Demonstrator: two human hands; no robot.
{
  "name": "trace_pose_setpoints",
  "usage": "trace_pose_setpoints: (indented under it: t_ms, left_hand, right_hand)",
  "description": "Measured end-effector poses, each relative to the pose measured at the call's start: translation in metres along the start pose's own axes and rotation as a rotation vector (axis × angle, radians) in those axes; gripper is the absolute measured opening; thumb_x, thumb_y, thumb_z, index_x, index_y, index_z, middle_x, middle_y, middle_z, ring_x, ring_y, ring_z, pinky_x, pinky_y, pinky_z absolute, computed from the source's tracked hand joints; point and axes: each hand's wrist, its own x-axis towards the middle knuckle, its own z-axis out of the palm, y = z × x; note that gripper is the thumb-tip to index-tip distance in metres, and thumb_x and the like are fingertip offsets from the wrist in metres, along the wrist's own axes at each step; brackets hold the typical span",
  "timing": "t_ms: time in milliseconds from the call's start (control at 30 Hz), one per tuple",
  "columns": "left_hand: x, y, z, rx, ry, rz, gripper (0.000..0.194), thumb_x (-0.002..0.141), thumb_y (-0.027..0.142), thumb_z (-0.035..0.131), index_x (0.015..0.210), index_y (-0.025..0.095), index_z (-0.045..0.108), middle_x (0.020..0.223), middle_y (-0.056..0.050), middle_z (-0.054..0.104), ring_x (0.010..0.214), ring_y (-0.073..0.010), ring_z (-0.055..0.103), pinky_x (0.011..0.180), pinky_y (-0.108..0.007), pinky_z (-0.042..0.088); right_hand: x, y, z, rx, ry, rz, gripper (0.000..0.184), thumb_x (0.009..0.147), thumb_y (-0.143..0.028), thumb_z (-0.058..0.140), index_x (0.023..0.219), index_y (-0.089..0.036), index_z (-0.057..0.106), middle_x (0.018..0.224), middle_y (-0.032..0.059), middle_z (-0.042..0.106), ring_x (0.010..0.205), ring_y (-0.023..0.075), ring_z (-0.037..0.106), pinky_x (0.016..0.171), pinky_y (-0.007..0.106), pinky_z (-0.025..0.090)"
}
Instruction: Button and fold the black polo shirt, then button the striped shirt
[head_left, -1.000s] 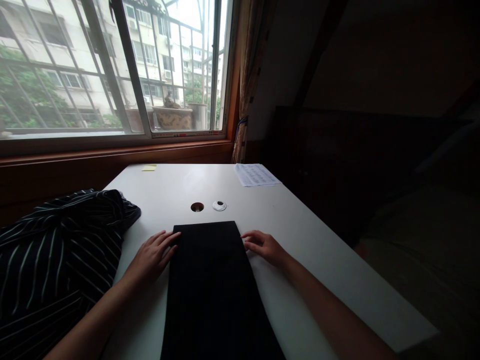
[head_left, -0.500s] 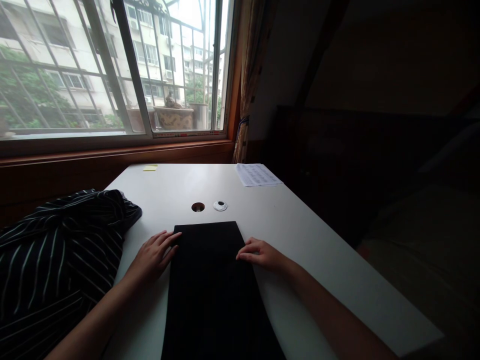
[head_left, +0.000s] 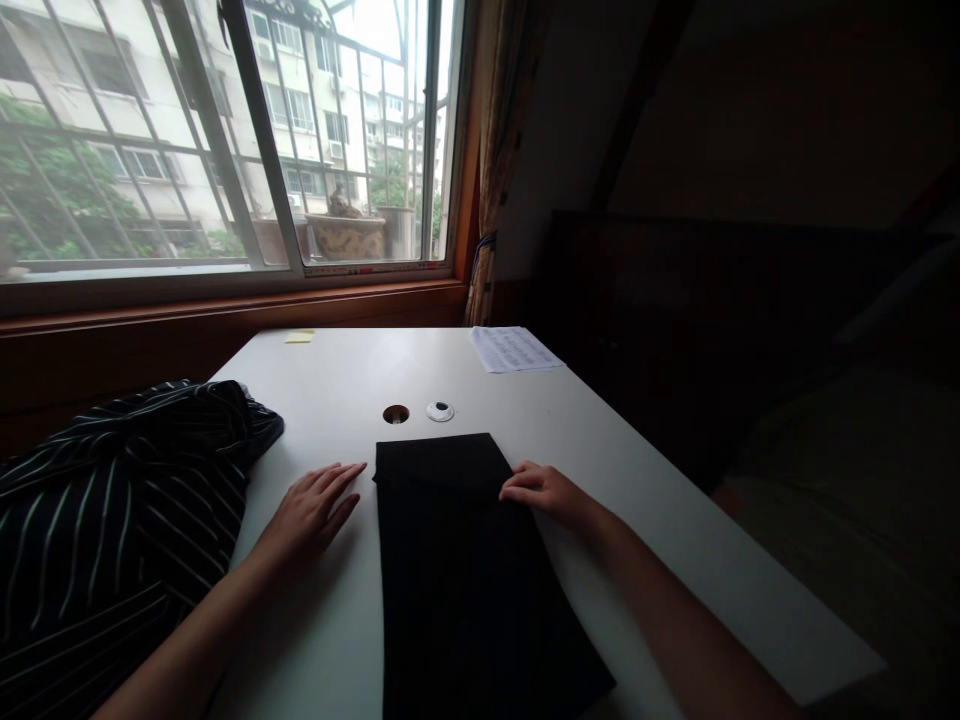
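A long piece of folded black cloth [head_left: 457,560] lies flat on the white table [head_left: 300,620] before me, running down past the bottom of the view. What kind of garment it may be I cannot make out. To its left, my left hand [head_left: 311,508] rests with fingers stretched out, its tips a small gap away from the cloth's edge. On the other side, my right hand [head_left: 547,492] pinches the cloth's right edge near the far end between thumb and fingers.
A heap of dark striped clothing [head_left: 127,500] covers the table's left side. Beyond the cloth are a round hole [head_left: 396,414] and a white cap [head_left: 440,411]. Printed sheets [head_left: 516,350] and yellow sticky notes [head_left: 300,337] lie near the far edge, below a window [head_left: 225,140].
The black cloth has shifted right and slightly away from me, with my right hand moving along on its edge. My left hand, which touched the cloth before, is now apart from it.
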Motion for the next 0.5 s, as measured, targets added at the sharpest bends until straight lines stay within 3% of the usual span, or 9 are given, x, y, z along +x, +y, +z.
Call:
trace_pose_setpoints:
  t_ms: [233, 500]
  left_hand:
    - [-0.002, 0.0, 0.002, 0.0, -0.019, -0.002, 0.047, 0.102, 0.045, 0.04, 0.146, 0.029, 0.044, 0.139, -0.005, 0.058, 0.13, -0.0276, 0.05, 0.108, -0.048, 0.041]
    - [-0.002, -0.002, 0.003, 0.01, -0.023, 0.046, 0.045, 0.101, 0.042, 0.044, 0.144, 0.032, 0.044, 0.141, -0.002, 0.057, 0.131, -0.0266, 0.049, 0.109, -0.047, 0.04]
  right_hand:
    - [-0.016, 0.029, -0.047, -0.014, 0.068, 0.105, 0.033, 0.085, -0.051, 0.062, 0.089, -0.022, 0.078, 0.102, 0.0064, 0.07, 0.1, 0.0275, 0.062, 0.095, 0.04, 0.043]
    - [-0.04, 0.075, -0.098, -0.011, 0.205, 0.282, 0.033, 0.08, -0.049, 0.058, 0.079, -0.019, 0.07, 0.08, 0.0049, 0.069, 0.078, 0.0229, 0.062, 0.073, 0.032, 0.047]
